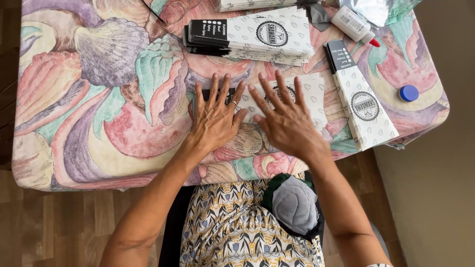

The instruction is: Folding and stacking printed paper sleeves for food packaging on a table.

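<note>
My left hand (216,117) and my right hand (286,118) lie flat side by side, fingers spread, pressing on a flat white paper sleeve (312,94) with a black end and a round emblem. The sleeve lies on the shell-patterned tablecloth (99,99) and is mostly hidden under my hands. Rings show on fingers of both hands. A stack of the same paper sleeves (257,34) sits just beyond my fingertips. One more sleeve (361,99) lies alone to the right of my right hand.
A white glue bottle with a red tip (354,24) lies at the back right, beside crumpled silver foil (368,9). A blue cap (408,93) sits near the right table edge. A grey and green cloth bundle (294,205) rests on my lap.
</note>
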